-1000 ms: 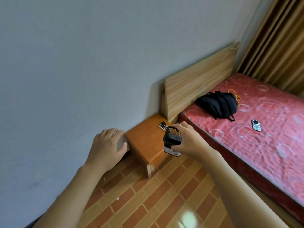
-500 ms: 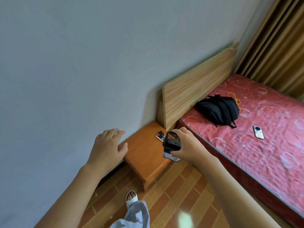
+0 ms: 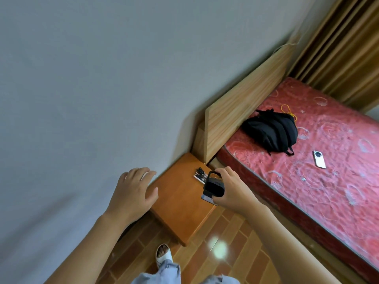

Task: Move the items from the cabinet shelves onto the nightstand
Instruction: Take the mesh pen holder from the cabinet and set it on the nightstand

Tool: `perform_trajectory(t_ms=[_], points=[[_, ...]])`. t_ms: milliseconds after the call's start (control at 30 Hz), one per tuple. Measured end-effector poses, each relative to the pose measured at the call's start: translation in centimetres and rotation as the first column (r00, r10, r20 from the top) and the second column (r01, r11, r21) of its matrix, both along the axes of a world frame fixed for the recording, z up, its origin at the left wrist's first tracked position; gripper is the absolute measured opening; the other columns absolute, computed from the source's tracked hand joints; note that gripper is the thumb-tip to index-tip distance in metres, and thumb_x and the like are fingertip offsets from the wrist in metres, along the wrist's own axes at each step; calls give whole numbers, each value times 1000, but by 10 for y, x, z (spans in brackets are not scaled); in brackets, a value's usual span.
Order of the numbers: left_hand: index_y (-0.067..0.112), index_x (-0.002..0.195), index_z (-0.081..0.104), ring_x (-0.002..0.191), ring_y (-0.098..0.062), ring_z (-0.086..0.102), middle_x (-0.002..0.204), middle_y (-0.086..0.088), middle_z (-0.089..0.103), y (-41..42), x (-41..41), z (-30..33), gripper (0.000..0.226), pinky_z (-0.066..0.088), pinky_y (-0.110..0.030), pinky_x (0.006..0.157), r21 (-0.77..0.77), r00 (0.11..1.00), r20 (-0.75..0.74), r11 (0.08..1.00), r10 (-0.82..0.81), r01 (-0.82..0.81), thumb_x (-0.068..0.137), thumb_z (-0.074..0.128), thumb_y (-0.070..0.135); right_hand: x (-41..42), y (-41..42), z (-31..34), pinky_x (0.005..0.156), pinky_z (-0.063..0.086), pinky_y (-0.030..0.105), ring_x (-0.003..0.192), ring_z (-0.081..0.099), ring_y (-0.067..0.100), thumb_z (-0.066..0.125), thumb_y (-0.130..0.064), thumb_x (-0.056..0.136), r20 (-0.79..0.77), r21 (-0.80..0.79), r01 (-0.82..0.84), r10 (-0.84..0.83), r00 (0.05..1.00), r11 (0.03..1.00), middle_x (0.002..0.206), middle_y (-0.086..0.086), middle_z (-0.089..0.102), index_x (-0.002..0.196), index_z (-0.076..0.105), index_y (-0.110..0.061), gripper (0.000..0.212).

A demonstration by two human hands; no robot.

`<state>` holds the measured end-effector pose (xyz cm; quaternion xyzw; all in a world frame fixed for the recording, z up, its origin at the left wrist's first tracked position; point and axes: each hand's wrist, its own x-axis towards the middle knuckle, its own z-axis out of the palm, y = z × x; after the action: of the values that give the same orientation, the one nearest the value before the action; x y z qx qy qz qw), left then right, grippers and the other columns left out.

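Now, right hand [image 3: 231, 191]: your grip is wrapped round a black mesh holder [image 3: 214, 184] stacked on a flat case, above the nightstand's bed-side edge.
Left hand [image 3: 133, 193]: fingers relaxed, holding nothing, over the nightstand [image 3: 180, 210] surface's wall-side edge.
Small card [image 3: 200, 174]: lying on the nightstand, just beside the holder.

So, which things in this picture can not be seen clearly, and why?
- Black mesh item in the right hand, head view: the fingers cover part; what it is stays unclear.
- Small flat item on the nightstand: too small to identify, partly behind the mesh item.
- Cabinet shelves: outside the frame.
- Left hand: its palm side is hidden.
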<state>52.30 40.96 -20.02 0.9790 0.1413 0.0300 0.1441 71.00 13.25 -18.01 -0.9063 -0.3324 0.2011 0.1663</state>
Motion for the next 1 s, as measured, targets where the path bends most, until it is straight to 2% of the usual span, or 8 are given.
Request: perform_trajectory(t_ms=[200,367,533,600,733,1000], points=[[21,137,61,129,-21,55,138,1,61,8,27,-30,55,49,-43,107,-68,999,6,997,-36,36,95,42,53,17,15,-22,93,49,27,123,43,13,44,-80,64,-14,-18,17,-18,1000,1000,133,-8,42,151,37,-25,102],[22,137,60,129,-17,52,138,3,60,12,38,-56,51,49,-40,107,-99,998,14,993,-59,60,95,52,49,39,26,-45,95,50,29,123,43,13,44,-81,67,-23,-46,5,-6,1000,999,133,-8,42,152,34,-26,102],[20,137,60,129,-19,52,138,1,59,12,59,-79,51,48,-40,107,-102,999,9,994,-41,41,93,58,46,71,33,-78,95,53,32,122,45,15,60,-63,77,-42,-68,-39,36,998,997,132,-9,41,151,36,-28,85],[20,139,60,130,-19,50,140,0,58,11,72,-87,52,47,-42,108,-98,999,-1,994,-36,36,93,61,45,86,35,-93,93,54,34,119,45,15,61,-63,77,-50,-85,-55,50,997,995,131,-9,41,149,36,-28,84],[21,142,57,136,-20,47,145,0,55,14,99,-112,54,43,-47,114,-74,997,-61,996,-48,43,95,57,47,115,44,-129,89,55,33,118,46,15,67,-63,81,-50,-71,-68,65,997,995,129,-11,41,150,35,-30,82],[24,149,48,146,-23,38,153,1,46,21,140,-177,58,38,-55,117,-56,974,-222,997,30,-43,97,49,50,173,73,-214,89,56,31,118,45,16,68,-65,85,-80,-52,-77,73,994,996,134,-9,40,150,33,-29,82]])
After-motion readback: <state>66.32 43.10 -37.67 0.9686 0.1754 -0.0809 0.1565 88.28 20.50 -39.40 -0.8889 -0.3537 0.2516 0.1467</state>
